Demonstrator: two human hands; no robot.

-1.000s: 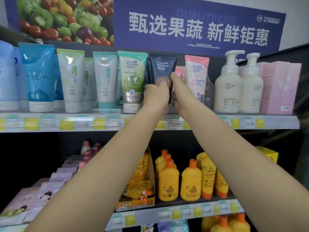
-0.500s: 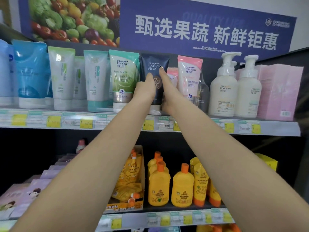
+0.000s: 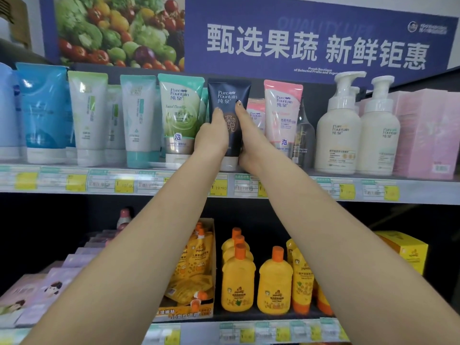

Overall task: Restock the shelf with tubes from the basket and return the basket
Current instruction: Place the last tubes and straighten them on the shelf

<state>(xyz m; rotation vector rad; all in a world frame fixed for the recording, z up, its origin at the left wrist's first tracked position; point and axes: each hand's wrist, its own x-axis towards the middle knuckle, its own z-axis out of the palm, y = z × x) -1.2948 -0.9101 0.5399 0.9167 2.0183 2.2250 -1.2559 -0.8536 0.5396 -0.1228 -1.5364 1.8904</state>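
A dark navy tube (image 3: 228, 95) stands cap-down on the upper shelf (image 3: 298, 185), between a green tube (image 3: 179, 115) and pink tubes (image 3: 282, 113). My left hand (image 3: 211, 135) presses against its left side and my right hand (image 3: 249, 135) against its right side, so both hands hold the tube upright. More tubes in white, teal and blue (image 3: 44, 108) line the shelf to the left. No basket is in view.
White pump bottles (image 3: 337, 130) and pink boxes (image 3: 425, 133) fill the upper shelf's right end. Below, yellow bottles (image 3: 239, 282), a box of yellow pouches (image 3: 194, 270), and lilac boxes (image 3: 49, 287) sit on the lower shelf. A blue banner hangs above.
The view has drifted a little down and right. Both hands stay clasped on the navy tube, which now stands lower and squarer on the shelf.
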